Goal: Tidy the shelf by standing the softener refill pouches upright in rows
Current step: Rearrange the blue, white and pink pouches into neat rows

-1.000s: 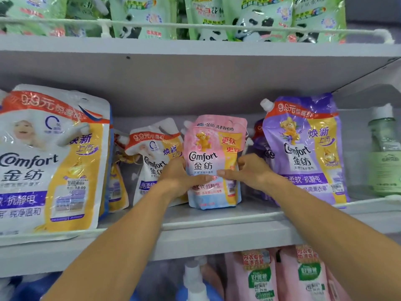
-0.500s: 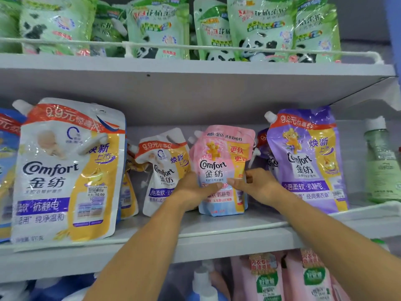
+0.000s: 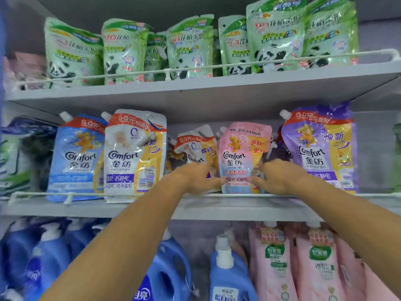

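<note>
Head view looks at a middle shelf (image 3: pixel 238 208) with softener pouches behind a thin white rail (image 3: pixel 130 194). The pink pouch (image 3: pixel 243 148) stands upright near the middle of this shelf, with its bottom just behind the rail. The left hand (image 3: pixel 193 178) grips its lower left edge, and the thumb lies on the front of the pouch. The right hand (image 3: pixel 280 177) grips the lower right edge, with its fingers (image 3: pixel 270 167) curled at the side and the thumb on the front. Both hands are a little blurred.

Just left of the pink pouch a small white pouch (image 3: pixel 195 146) leans, partly hidden by the left hand. Further left stand a big white pouch (image 3: pixel 134 153) and a blue pouch (image 3: pixel 78 157), touching each other, both at the rail. To the right a purple pouch (image 3: pixel 319 146) stands, tilted a little.

On the shelf above is a row of green pouches (image 3: pixel 188 46). Below are blue bottles (image 3: pixel 169 268) and pale pink pouches (image 3: pixel 314 257).
</note>
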`<state>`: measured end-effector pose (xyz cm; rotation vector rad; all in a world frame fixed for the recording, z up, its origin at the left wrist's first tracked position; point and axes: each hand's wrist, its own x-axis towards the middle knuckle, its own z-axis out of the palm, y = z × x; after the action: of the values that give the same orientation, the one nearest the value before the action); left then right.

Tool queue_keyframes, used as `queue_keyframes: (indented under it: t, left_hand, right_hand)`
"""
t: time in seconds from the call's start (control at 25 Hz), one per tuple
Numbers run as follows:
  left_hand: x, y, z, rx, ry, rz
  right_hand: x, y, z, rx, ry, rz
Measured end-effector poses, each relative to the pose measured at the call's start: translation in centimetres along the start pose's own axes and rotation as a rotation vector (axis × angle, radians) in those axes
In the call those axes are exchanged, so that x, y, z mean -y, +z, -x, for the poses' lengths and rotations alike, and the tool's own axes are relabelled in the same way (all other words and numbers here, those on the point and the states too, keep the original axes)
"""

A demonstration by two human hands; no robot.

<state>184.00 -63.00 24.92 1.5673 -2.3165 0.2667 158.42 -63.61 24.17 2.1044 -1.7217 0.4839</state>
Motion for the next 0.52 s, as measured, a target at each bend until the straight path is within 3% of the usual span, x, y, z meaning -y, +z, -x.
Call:
queue_keyframes:
  t: [0.12,0.36,0.52]
  left_hand:
    - [1.0,-0.9,3.2,0.037,-0.041,-0.154]
    - [6.4,-4.1,8.8,0.001,-0.100,-0.172]
    - [12.1,-6.8,11.5,-0.067,-0.163,-0.208]
  right_hand:
    - [3.1,-1.2,0.5,0.022,-0.098,0.016]
    - [10.9,-1.7,-0.4,0.038,-0.220,-0.084]
    - [16.5,-2.4,-1.9,-0.050,-0.283,-0.124]
